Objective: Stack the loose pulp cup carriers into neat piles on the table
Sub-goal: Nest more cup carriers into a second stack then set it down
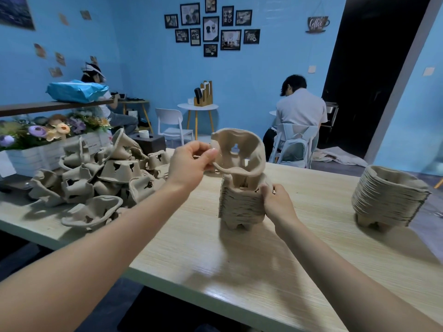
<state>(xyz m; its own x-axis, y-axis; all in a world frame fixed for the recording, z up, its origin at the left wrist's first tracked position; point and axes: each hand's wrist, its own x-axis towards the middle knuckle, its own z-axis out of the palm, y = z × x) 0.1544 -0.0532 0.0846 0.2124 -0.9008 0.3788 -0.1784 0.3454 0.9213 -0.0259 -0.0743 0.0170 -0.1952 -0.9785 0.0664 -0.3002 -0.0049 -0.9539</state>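
Pinching a tilted carrier [239,152] by its left rim, the left hand [189,164] holds it above the centre pile [241,204]; the right hand [278,202] grips that pile's right side. Level it so the cups nest squarely

We see an evenly lit room, moderately bright, with soft light that seems to fall from above and somewhat from the far side, since the shadows run toward us. The central pile [242,204] throws a broad, soft-edged shadow over the near part of the table [311,271], and the right pile [388,195] darkens the wood beneath it. A pale sheen lies on the table's near edge (mild glare, nothing blown out). The doorway [374,68] at far right is almost black. Wide-angle distortion bends the walls and stretches our forearms at the lower corners. The left hand [189,164] and the carrier [242,152] it holds look slightly motion-blurred.
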